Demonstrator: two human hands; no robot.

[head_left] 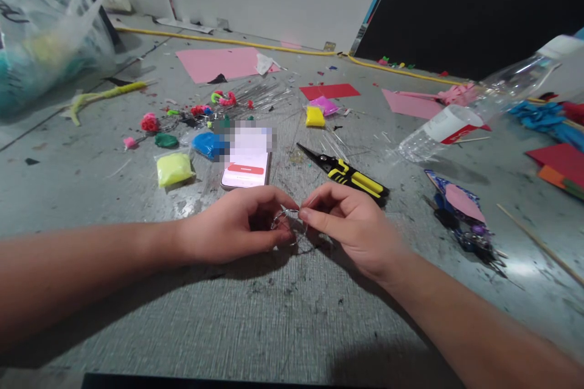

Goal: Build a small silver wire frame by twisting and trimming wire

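My left hand [237, 225] and my right hand [351, 225] meet low over the grey floor, each pinched on a thin loop of bare wire [288, 219] held between them. The fingers of both hands are closed on the wire. Just beyond my hands lie a phone [249, 161] with its screen lit and yellow-and-black wire cutters [347, 173], the cutters nearest my right hand.
Packets of coloured clay, yellow [174, 169], blue [207, 144] and another yellow [314, 116], lie behind the phone with loose wires. An empty plastic bottle [474, 109] lies at the right, pink paper sheets [219, 64] farther back, a plastic bag [45, 30] at left, wooden sticks [538, 243] at right.
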